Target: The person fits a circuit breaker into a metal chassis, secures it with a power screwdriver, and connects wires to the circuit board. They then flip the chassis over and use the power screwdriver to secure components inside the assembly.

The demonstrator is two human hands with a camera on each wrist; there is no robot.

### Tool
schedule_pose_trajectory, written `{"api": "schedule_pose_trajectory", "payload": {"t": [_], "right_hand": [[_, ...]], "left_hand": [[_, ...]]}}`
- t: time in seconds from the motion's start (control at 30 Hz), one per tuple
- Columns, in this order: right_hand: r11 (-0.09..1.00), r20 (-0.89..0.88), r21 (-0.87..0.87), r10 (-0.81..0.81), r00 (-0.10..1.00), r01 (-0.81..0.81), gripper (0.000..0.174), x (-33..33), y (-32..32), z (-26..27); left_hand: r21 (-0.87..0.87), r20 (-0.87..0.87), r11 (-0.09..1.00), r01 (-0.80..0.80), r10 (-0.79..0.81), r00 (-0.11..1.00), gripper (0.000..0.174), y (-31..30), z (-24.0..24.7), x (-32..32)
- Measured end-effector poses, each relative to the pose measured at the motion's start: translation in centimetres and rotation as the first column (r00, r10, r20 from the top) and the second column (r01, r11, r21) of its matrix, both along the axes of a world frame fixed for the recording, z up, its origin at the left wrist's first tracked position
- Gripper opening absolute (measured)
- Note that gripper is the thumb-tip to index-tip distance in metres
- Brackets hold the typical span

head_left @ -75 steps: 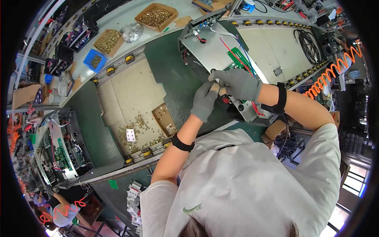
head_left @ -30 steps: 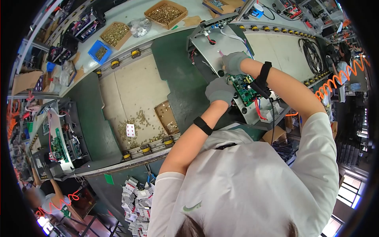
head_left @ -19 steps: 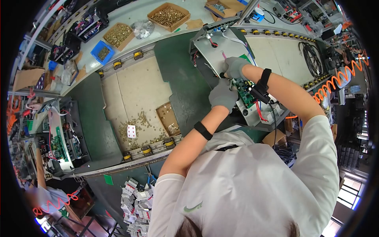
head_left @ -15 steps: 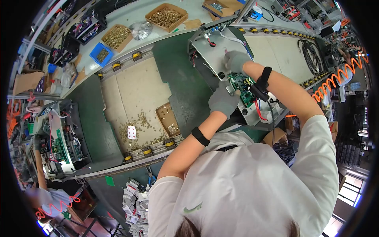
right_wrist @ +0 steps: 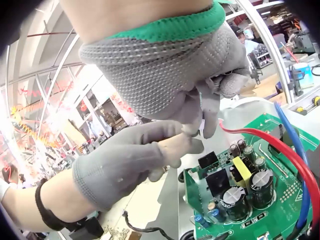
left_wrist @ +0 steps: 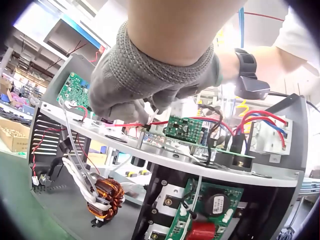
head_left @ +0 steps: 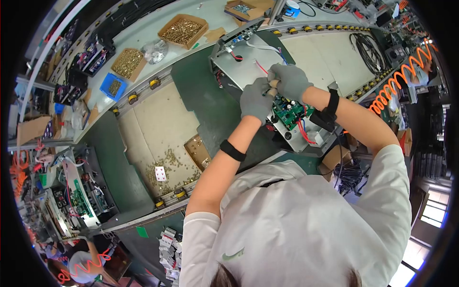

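My gloved left hand (head_left: 256, 99) and gloved right hand (head_left: 290, 82) meet fingertip to fingertip over the metal chassis (head_left: 239, 67) in the head view. Both have bent fingers, and the left glove leaves some fingertips bare in the right wrist view. I cannot tell what the fingertips hold; a tiny pale sliver shows between them. Right below lies a green circuit board (right_wrist: 250, 190) with capacitors. A red wire (right_wrist: 270, 137) arches over that board towards the right hand's fingers. In the left wrist view, a copper coil (left_wrist: 106, 198) sits inside the chassis under its metal plate.
Boxes of brass fittings (head_left: 183, 29) and a blue bin (head_left: 113, 86) line the back shelf. Loose small parts, a playing card (head_left: 160, 173) and a cardboard tray (head_left: 197, 150) lie left. Another chassis (head_left: 79, 191) stands far left. An orange coiled hose (head_left: 401, 79) hangs right.
Half a second ago the hands were apart, left low by the board's edge, right above the board. They have come together, and the head view has shifted.
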State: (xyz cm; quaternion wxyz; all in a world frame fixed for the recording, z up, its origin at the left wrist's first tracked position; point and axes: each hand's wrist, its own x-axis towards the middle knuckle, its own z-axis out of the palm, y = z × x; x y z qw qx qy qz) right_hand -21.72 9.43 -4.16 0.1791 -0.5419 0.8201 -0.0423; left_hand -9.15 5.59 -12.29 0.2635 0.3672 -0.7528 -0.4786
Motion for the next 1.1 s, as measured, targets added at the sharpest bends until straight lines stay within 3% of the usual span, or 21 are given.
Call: {"api": "schedule_pose_trajectory", "payload": {"t": [0.07,0.13,0.2,0.27,0.33,0.4,0.47,0.53,0.6,0.67,0.7,0.73,0.8,0.83,0.9,1.0,1.03,1.1], "right_hand": [[0.996,0.073,0.031,-0.08,0.994,0.078,0.02,-0.4,-0.1,0.2],[0.986,0.151,0.056,-0.161,0.975,0.155,0.02,-0.6,-0.3,-0.1],[0.985,0.151,0.056,-0.171,0.974,0.164,0.023,-0.7,-0.3,0.3],[0.994,0.13,0.034,-0.111,0.985,0.107,0.027,-1.1,-0.6,0.1],[0.996,0.152,0.02,-0.084,0.985,0.082,0.028,-1.6,-0.4,0.5],[0.999,0.178,0.009,-0.042,0.983,0.041,0.03,-2.1,0.2,1.4],[0.966,0.178,-0.232,0.155,0.972,-0.112,0.033,-3.1,2.1,2.9],[0.951,0.106,-0.27,0.188,0.976,-0.154,0.033,-3.1,4.3,5.2],[0.947,0.09,-0.279,0.189,0.978,-0.157,0.033,-3.6,6.6,6.0],[0.947,0.069,-0.29,0.166,0.984,-0.139,0.033,-3.8,8.7,6.6],[0.962,0.096,-0.266,0.092,0.991,-0.064,0.031,-3.9,9.7,6.5],[0.97,0.124,-0.241,0.014,0.992,0.016,0.03,-4.0,10.8,6.4],[0.968,0.117,-0.241,-0.039,0.992,0.067,0.028,-4.1,12.5,5.8],[0.954,0.116,-0.282,-0.075,0.99,0.106,0.027,-4.2,13.2,5.3],[0.912,0.118,-0.376,-0.126,0.985,0.162,0.023,-4.2,14.4,4.2],[0.88,0.242,-0.323,-0.279,0.929,0.348,0.019,-4.0,15.5,2.5],[0.881,0.07,-0.413,-0.221,0.973,0.23,0.015,-3.7,15.6,2.3],[0.845,0.091,-0.457,-0.264,0.96,0.276,0.014,-2.9,15.6,2.1]], "left_hand": [[-0.066,0.051,0.998,0.013,-0.01,0.999,0.034,-1.1,-1.6,-1.3],[0.105,-0.045,0.988,0.117,-0.112,0.993,0.035,-2.2,-2.4,-1.6],[0.113,0.015,0.982,0.154,-0.156,0.988,0.032,-2.1,-0.7,-1.8],[-0.146,0.174,0.989,0.038,-0.012,0.985,0.025,-2.0,-0.8,-2.5],[-0.044,0.146,0.999,-0.003,0.01,0.989,0.02,-2.3,-1.0,-3.0],[0.24,0.039,0.966,-0.095,0.088,0.995,0.018,-2.4,-1.7,-3.1],[0.248,0.0,0.965,-0.085,0.088,0.996,0.018,-2.3,-2.2,-2.9],[0.284,-0.164,0.959,0.024,0.024,0.986,0.02,-2.4,-2.5,-2.6],[0.337,-0.204,0.94,0.049,0.022,0.979,0.022,-2.6,-2.3,-2.4],[0.164,-0.146,0.982,0.095,-0.071,0.987,0.022,-2.6,-1.6,-1.9],[0.064,-0.043,0.991,0.116,-0.114,0.993,0.018,-2.5,-0.6,-1.6],[0.065,-0.048,0.989,0.13,-0.127,0.991,0.018,-2.7,-0.5,-1.7],[-0.324,0.258,0.903,0.283,-0.203,0.945,0.016,-2.9,-0.5,-2.1],[-0.435,0.278,0.842,0.317,-0.209,0.938,0.016,-2.9,-0.7,-2.2],[-0.488,0.329,0.798,0.353,-0.206,0.922,0.017,-3.0,0.0,-2.3],[-0.548,0.422,0.715,0.434,-0.212,0.882,0.017,-3.3,0.7,-2.0],[-0.536,0.438,0.713,0.452,-0.222,0.871,0.017,-3.4,0.7,-1.9],[-0.519,0.453,0.723,0.456,-0.219,0.864,0.014,-3.3,0.9,-2.0]]}}
